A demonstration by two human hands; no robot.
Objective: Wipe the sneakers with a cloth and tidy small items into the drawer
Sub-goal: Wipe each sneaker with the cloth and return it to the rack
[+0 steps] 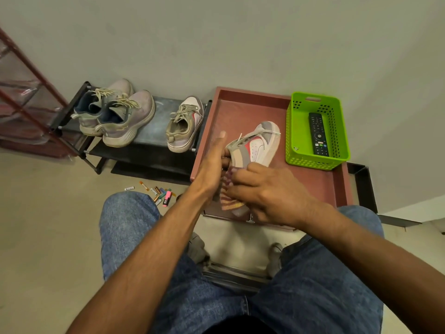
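Wiping is midway: the left hand [215,162] grips a sneaker [255,143] above the drawer [243,102], the right hand [255,189] presses a cloth [227,196] to it. Three sneakers [185,126] wait on the rack [149,131]; small items [160,192] remain on the floor.

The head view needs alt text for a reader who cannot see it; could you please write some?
A seated person's left hand holds a sneaker over a reddish tray while the right hand presses a striped cloth against it. Three more sneakers sit on a low rack; batteries and markers lie on the floor.
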